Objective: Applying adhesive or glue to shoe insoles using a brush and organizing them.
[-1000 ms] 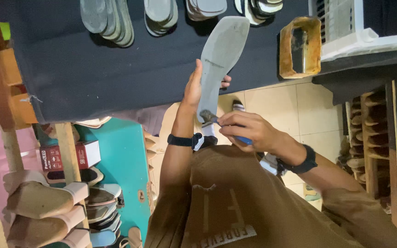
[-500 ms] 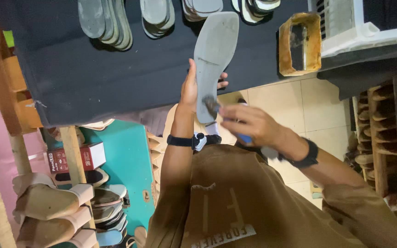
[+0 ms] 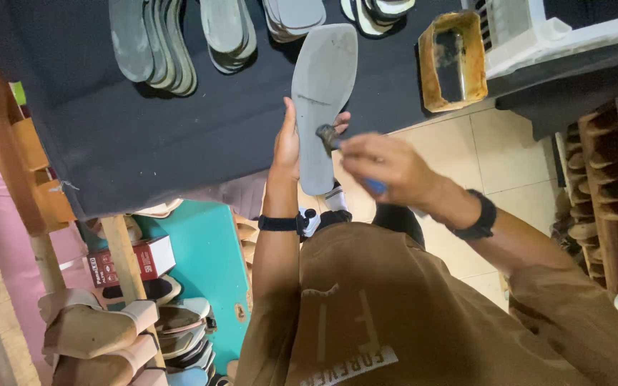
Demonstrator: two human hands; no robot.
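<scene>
The grey shoe sole (image 3: 321, 100) is flat, thin and long, with a squared toe end and a narrower, rounded heel end. It is held up off the black worktop (image 3: 180, 136) with its broad face toward the camera — toe end pointing away, heel end toward the person. The left hand (image 3: 287, 143) grips it along its left edge near the heel half, fingertips showing past the right edge. A faint line crosses the face near the middle.

The small brush (image 3: 337, 146) — dark, clumped head and blue handle — is held in the right hand (image 3: 388, 168), its head touching the sole's right edge just below mid-length.
</scene>
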